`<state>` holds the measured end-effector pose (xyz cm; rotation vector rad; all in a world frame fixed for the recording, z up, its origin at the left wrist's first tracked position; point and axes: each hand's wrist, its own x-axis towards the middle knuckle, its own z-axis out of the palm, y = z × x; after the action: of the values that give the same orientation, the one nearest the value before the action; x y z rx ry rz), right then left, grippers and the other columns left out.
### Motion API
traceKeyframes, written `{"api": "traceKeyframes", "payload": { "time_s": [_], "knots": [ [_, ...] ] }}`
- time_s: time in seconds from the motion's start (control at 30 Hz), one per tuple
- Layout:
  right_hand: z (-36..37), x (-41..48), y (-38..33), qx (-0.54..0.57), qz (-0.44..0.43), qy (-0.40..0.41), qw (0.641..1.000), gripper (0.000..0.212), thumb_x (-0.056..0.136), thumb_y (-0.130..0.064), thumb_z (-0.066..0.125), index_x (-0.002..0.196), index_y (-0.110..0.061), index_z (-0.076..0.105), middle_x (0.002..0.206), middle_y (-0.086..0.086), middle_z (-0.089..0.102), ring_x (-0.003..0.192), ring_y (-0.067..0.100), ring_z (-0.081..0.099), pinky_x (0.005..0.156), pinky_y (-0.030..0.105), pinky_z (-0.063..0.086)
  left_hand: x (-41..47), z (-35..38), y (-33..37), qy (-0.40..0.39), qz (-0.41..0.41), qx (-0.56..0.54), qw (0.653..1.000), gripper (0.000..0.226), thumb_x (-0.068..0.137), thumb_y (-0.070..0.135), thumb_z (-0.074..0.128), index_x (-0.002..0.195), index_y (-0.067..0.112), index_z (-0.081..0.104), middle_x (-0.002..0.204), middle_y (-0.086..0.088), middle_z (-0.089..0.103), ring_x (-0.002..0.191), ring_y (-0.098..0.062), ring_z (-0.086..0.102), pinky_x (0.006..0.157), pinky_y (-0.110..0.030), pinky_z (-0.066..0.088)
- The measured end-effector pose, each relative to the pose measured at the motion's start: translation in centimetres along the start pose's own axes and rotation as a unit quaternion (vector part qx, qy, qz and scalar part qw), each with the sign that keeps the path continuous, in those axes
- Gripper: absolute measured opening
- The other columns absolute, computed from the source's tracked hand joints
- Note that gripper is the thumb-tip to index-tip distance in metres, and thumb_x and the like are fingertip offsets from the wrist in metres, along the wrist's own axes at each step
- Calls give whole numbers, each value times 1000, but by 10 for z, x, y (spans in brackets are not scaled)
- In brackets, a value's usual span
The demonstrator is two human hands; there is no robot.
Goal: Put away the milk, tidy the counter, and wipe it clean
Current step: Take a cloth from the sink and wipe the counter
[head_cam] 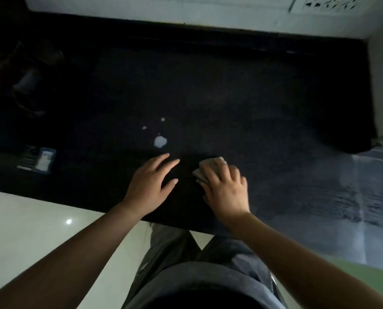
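cloth (208,169): grey, crumpled | under right hand (225,188) | counter (253,108): black

A pale wall (208,18) is seen behind the dim scene, with a patterned vent (328,3) set at its upper right. Glossy light floor tiles (29,230) are lit by one bright reflection.

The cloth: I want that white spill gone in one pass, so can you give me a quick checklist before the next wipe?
1. Cloth under right hand: ok, pressed flat on the counter.
2. Spill reached: not ok, it lies beyond the cloth, untouched.
3. Smaller drops counted: ok, visible farther back.
4. Left hand out of the path: not ok, it rests just before the spill.
5. Cloth damp: cannot tell.
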<state>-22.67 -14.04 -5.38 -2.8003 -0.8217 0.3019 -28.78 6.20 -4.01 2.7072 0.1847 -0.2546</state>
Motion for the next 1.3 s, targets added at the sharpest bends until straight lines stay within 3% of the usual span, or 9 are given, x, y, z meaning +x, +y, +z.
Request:
{"api": "traceKeyframes", "payload": {
  "time_s": [0.1,0.2,0.27,0.5,0.73,0.83,1.0,1.2,1.3],
  "knots": [
    [1,4,-11,33,75,4,997,48,90,-43,46,135,-30,39,142,10,37,116,37,40,88,51,40,-1,-19,-44,4,17,16,1000,46,90,38,50,134,26,45,145,-3,40,133,-21,38,104,-39,35],
    [6,51,-45,57,239,75,966,45,93,-44,41,135,-29,38,144,12,31,117,38,35,88,51,37,3,-37,-88,33,32,34,998,47,89,40,43,132,23,48,145,-5,41,132,-23,39,104,-38,35],
    [10,87,-73,64,285,85,953,44,94,-44,38,135,-28,36,145,11,28,119,37,33,88,50,36,14,-45,-116,47,39,51,997,48,89,40,42,133,22,47,146,-7,39,133,-26,37,105,-43,35],
    [31,53,-111,35,211,107,971,43,91,-44,47,131,-29,43,140,9,39,112,36,40,83,48,42,53,-48,-174,25,52,107,993,52,90,45,35,139,27,37,151,-9,30,137,-31,28,106,-57,27],
    [20,124,-105,63,377,142,913,43,92,-45,40,132,-29,41,143,11,31,115,39,35,87,50,38,55,-45,-180,44,51,85,994,50,89,47,40,137,32,40,150,-3,33,137,-26,30,107,-51,23],
    [23,146,-125,56,304,118,944,42,92,-46,42,131,-31,42,141,11,34,112,37,38,84,48,39,55,-45,-181,47,54,83,994,51,89,48,39,136,32,42,150,-4,34,136,-26,31,106,-52,25],
    [34,91,-137,17,180,93,979,42,88,-47,44,127,-30,47,134,8,46,105,33,48,77,45,47,56,-45,-180,47,50,77,995,51,87,48,38,136,32,42,150,-3,34,137,-26,31,106,-52,25],
    [17,146,-99,49,333,121,934,41,92,-45,43,130,-32,43,141,9,34,116,36,36,88,49,37,56,-46,-180,40,45,76,995,51,87,49,37,136,34,43,150,-2,34,136,-25,31,105,-51,24],
    [11,198,-111,56,305,112,944,41,93,-45,39,131,-31,41,143,8,31,119,35,34,90,49,35,56,-47,-181,34,42,84,995,51,88,50,35,136,35,41,150,-2,33,137,-25,30,105,-51,24]
  ]
}}
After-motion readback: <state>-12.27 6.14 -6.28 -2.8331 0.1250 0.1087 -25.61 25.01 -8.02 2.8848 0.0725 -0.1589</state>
